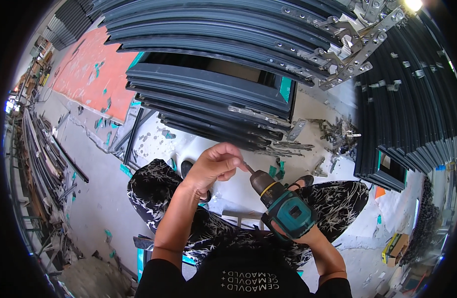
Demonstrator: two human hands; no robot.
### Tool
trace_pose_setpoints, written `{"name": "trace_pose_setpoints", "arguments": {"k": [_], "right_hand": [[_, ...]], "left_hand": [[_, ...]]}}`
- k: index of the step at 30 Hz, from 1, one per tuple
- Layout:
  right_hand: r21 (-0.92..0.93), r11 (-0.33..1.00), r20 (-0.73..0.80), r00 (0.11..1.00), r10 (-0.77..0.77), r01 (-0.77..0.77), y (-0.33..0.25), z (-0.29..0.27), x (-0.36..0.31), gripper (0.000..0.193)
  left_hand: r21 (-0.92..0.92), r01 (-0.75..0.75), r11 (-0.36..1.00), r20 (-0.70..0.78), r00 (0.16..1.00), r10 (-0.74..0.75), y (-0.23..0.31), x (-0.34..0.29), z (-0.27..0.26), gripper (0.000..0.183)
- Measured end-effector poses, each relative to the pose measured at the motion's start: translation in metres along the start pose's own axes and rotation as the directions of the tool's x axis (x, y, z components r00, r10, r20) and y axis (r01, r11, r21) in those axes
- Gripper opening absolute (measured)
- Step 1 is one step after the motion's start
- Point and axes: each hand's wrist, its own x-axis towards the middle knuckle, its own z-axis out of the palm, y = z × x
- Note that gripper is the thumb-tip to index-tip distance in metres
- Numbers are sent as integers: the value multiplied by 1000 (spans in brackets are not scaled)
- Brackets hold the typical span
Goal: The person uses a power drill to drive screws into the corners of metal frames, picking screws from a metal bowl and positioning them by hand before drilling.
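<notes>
A teal and black cordless drill (293,213) is gripped in my right hand (308,235), which is mostly hidden under the drill body. Its chuck (261,181) points up and to the left, with a thin bit (249,168) sticking out. At the bit's tip, my left hand (214,168) pinches thumb and fingers together; whatever they hold is too small to make out. Just beyond my hands lies a stack of dark grey window frames (203,107). Loose metal hinge arms (288,147) rest along its near right side.
More stacked frames (412,109) stand on the right. Metal friction hinges (355,49) stick out at the far stack's right end. A pile of hardware (335,130) lies on the floor. An orange-red sheet (91,72) is at the far left, long profiles (44,154) nearer. A small carton (396,249) sits lower right.
</notes>
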Motion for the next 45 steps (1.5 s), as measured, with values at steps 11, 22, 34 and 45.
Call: {"name": "trace_pose_setpoints", "arguments": {"k": [11,22,34,45], "right_hand": [[277,956,113,991,70,-99,3,-1,3,33],[479,817,236,943,234,-322,-5,-6,-3,35],[538,794,319,940,118,-282,20,-12,-18,39],[436,900,155,987,-44,-28,30,-15,-22,35]], "left_hand": [[425,-54,904,88,996,18,19,-13,-11,19],[534,-82,842,185,983,-21,28,-19,-16,17],[587,-76,806,394,896,-202,25,-21,-26,15],[593,-51,804,376,900,-220,31,-10,2,20]]}}
